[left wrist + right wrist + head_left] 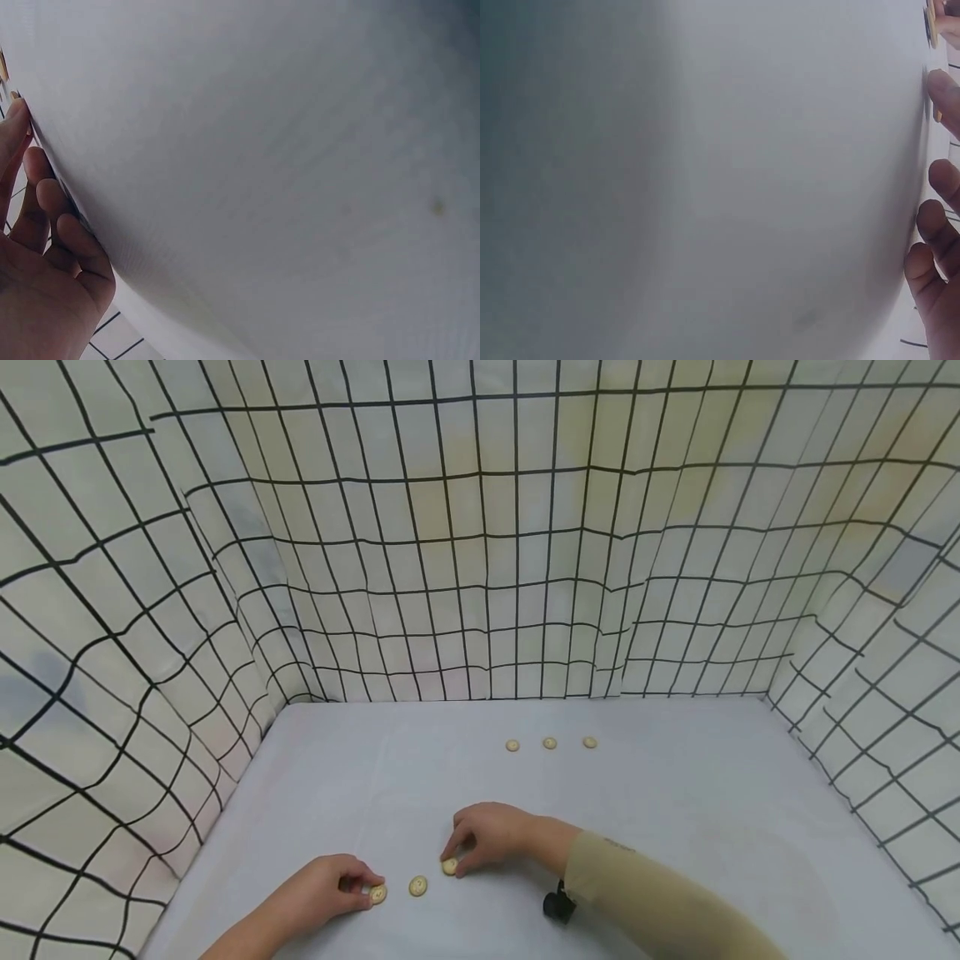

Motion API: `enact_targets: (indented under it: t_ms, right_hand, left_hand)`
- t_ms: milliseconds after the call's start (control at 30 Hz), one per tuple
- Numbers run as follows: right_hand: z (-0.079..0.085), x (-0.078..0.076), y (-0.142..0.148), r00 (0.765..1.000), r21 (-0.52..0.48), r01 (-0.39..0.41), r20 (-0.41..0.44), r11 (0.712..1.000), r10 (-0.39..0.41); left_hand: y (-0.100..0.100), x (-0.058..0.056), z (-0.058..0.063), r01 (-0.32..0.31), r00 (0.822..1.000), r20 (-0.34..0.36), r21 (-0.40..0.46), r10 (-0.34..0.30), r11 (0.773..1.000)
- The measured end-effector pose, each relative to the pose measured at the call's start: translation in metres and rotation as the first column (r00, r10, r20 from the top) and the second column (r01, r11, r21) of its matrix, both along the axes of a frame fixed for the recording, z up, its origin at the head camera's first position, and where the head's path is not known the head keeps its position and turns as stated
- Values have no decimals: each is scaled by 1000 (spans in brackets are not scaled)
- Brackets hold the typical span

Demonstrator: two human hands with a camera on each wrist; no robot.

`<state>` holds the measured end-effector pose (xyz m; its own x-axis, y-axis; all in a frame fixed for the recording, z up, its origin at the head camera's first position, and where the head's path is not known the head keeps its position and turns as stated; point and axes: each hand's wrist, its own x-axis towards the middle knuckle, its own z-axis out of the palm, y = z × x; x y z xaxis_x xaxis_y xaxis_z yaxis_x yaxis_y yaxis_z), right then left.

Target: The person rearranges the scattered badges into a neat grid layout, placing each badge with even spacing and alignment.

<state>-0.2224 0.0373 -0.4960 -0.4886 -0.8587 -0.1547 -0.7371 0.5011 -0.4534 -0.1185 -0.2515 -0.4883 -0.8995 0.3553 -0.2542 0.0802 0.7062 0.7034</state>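
Observation:
Low on the white table, my left hand (330,889) pinches a small round wooden disc (378,894) at its edge between thumb and fingers. To its right, my right hand (491,837) holds another such disc (449,866) between thumb and forefinger. Between the hands a third disc (417,886) lies flat, touched by neither. Dark marks show on the discs, too small to read. In the left wrist view the left hand (52,247) has its lower fingers curled close to the tabletop; the right wrist view catches the right hand's (941,255) fingers at the frame's edge.
Toward the back of the table (337,777), three similar discs, the left one (512,745), the middle one (550,743) and the right one (590,742), lie in a row. A small black device (558,904) sits under the right wrist. Black netting (480,535) before pale walls surrounds the back and sides.

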Motion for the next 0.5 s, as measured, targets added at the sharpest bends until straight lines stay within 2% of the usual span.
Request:
enact_targets:
  t_ms: [333, 500]
  right_hand:
    - [3, -4, 12, 998, -15, 58, 32, 998, -58]
    - [5, -9, 23, 993, -10, 117, 35, 993, -117]
  left_hand:
    - [0, -2, 1, 11, 1000, 6, -13, -11, 1000]
    - [0, -2, 0, 2, 1000, 10, -23, -2, 1000]
